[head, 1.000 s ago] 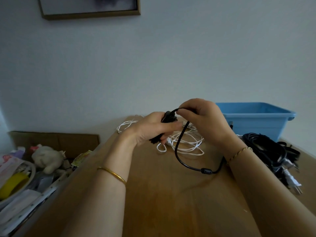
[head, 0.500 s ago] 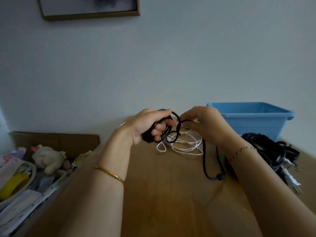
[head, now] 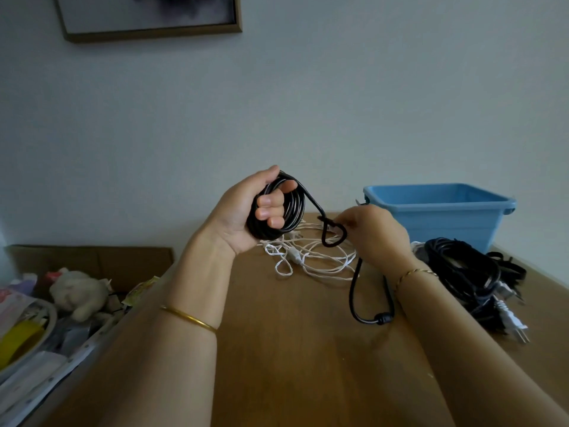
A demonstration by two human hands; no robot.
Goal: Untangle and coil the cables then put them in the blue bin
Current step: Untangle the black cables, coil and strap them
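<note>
Coiling: left hand [head: 243, 211] clamps the black cable coil [head: 292, 208] above the desk [head: 292, 349], right hand [head: 375, 235] pinches its loose tail [head: 354, 291], blue bin [head: 437, 211] far right; better lay equal, untwisted loops, ferrite bead [head: 383, 319] last.

Black cable [head: 292, 208] coiled, tail dangling; white cable [head: 311, 257] tangled; blue bin [head: 437, 211] open
</note>
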